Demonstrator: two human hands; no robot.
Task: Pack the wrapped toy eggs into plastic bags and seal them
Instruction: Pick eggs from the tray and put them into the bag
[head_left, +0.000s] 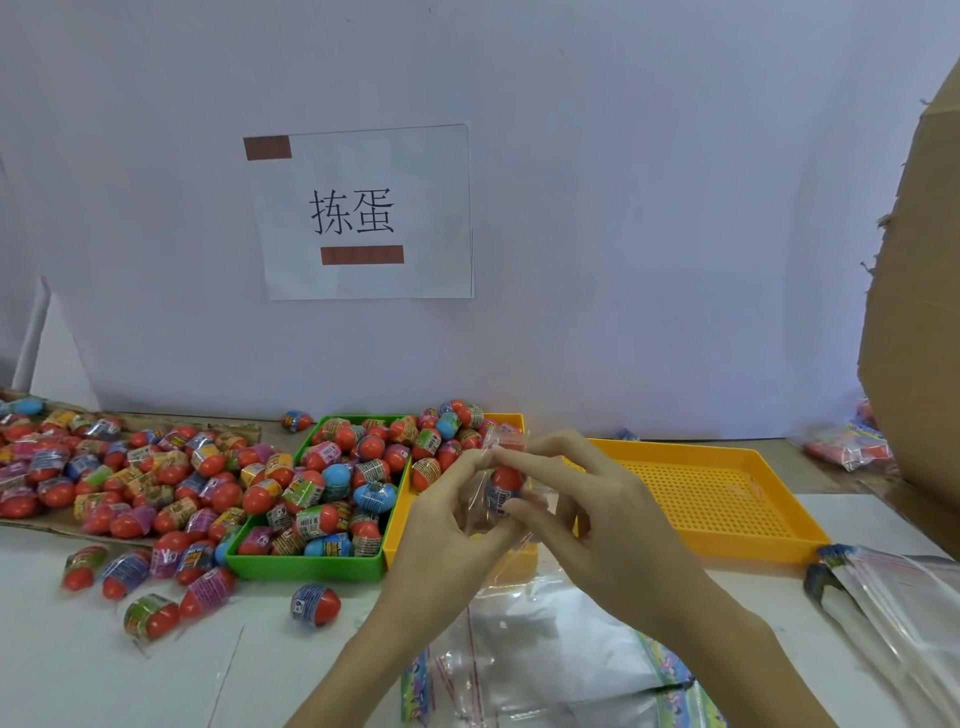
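At centre, just above the table, the left hand and right hand meet, both pinching the mouth of a small clear plastic bag that already holds one wrapped toy egg; the fingers are curled on the film, apparently pressing the seal closed. Progress appears early: at 9 o'clock a large heap of loose eggs remains unpacked, and the green tray at 10 o'clock is still full. At 3 o'clock the orange perforated tray looks nearly bare, while some filled bags lie farther right. Spare empty bags wait at 6 o'clock. A cardboard box crowds the right edge, and stray eggs scattered at 8 o'clock clutter the working area.
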